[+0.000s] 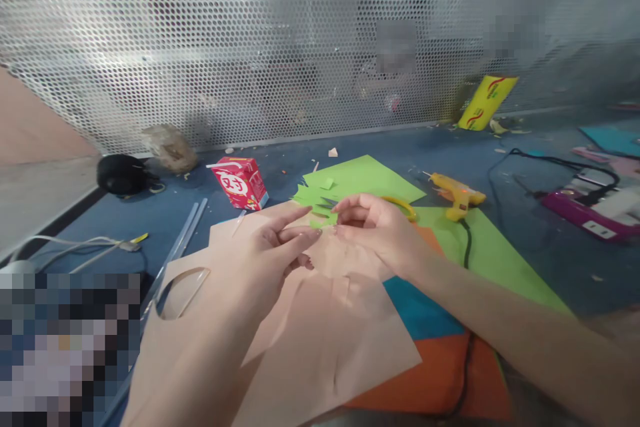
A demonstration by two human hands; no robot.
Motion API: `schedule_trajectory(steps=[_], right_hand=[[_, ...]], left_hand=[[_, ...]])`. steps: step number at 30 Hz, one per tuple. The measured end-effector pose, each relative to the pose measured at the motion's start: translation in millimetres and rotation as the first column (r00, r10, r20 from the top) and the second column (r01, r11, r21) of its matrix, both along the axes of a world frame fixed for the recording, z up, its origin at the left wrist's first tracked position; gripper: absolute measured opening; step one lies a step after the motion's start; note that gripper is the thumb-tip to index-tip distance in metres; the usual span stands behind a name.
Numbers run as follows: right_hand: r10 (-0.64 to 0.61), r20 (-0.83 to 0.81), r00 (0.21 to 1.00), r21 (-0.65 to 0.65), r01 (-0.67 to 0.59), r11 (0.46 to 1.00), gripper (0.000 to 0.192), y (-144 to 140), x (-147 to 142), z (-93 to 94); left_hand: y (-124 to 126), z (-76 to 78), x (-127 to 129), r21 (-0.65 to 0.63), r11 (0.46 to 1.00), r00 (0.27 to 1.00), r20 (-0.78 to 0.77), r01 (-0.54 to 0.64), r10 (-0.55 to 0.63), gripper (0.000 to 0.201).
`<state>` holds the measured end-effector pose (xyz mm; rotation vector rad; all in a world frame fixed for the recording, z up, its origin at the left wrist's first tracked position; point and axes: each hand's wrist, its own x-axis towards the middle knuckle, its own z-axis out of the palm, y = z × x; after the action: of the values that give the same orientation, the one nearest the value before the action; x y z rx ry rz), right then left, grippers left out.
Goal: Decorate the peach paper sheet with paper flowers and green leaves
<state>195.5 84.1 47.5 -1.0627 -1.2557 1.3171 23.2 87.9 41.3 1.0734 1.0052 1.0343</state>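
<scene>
Between my two hands is a small piece of green paper (324,221). My left hand (280,243) has its thumb and fingertips closed at the paper's left edge. From the other side, the fingers of my right hand (373,220) pinch its right edge. Just behind the fingers lie yellow-handled scissors (404,205), their blades partly covered by my right hand. Cut green scraps (327,183) rest on a larger green sheet (370,177) beyond them. Beneath both hands spreads pale pink paper (330,320) with an oval cut-out at its left.
A yellow glue gun (456,195) trails its black cord over green, blue (423,310) and orange sheets (430,380) at right. A red drink carton (240,183), clear sticks (187,233) and white cables (100,247) are at left. Behind stands a perforated metal screen (300,47). A purple power strip (590,213) lies far right.
</scene>
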Motion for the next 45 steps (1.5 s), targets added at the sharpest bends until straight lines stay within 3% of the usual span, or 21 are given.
schedule_trajectory(steps=[5, 12, 23, 27, 30, 33, 37, 41, 45], right_hand=[[0.035, 0.010, 0.999, 0.072, -0.036, 0.997, 0.019, 2, 0, -2.0], [0.043, 0.153, 0.987, 0.180, -0.070, 0.981, 0.010, 4, 4, -5.4], [0.075, 0.204, 0.976, 0.050, -0.087, 0.995, 0.009, 4, 1, -2.3], [0.065, 0.245, 0.967, 0.105, -0.093, 0.990, 0.008, 6, 2, -7.6], [-0.037, 0.288, 0.957, 0.217, -0.027, 0.976, 0.009, 8, 4, -9.7], [-0.089, 0.478, 0.874, 0.286, -0.059, 0.956, 0.004, 9, 6, -10.7], [0.027, 0.697, 0.716, 0.181, -0.214, 0.960, 0.013, 11, 6, -16.0], [-0.015, 0.793, 0.609, 0.227, -0.272, 0.935, 0.021, 12, 6, -23.8], [-0.057, 0.826, 0.560, 0.255, -0.282, 0.925, 0.018, 13, 6, -27.7]], left_hand=[[-1, -0.1, -1, 0.046, 0.999, 0.997, -0.081, 0.013, -0.009, 0.045], [0, -4.5, -3, 0.138, 0.990, 0.975, -0.223, 0.025, 0.007, 0.046], [-1, -1.6, -2, 0.150, 0.988, 0.956, -0.291, 0.020, 0.025, 0.036], [-1, 1.6, 0, 0.209, 0.978, 0.944, -0.322, -0.006, 0.074, 0.034], [-1, 3.5, -2, 0.317, 0.947, 0.916, -0.366, -0.044, 0.165, 0.028], [0, 2.2, -7, 0.401, 0.915, 0.883, -0.411, -0.050, 0.228, 0.020], [3, -4.4, -12, 0.471, 0.882, 0.831, -0.480, -0.027, 0.282, 0.018], [4, -5.7, -15, 0.553, 0.833, 0.749, -0.550, -0.006, 0.370, 0.014], [4, -0.7, -19, 0.604, 0.796, 0.659, -0.620, 0.053, 0.427, 0.016]])
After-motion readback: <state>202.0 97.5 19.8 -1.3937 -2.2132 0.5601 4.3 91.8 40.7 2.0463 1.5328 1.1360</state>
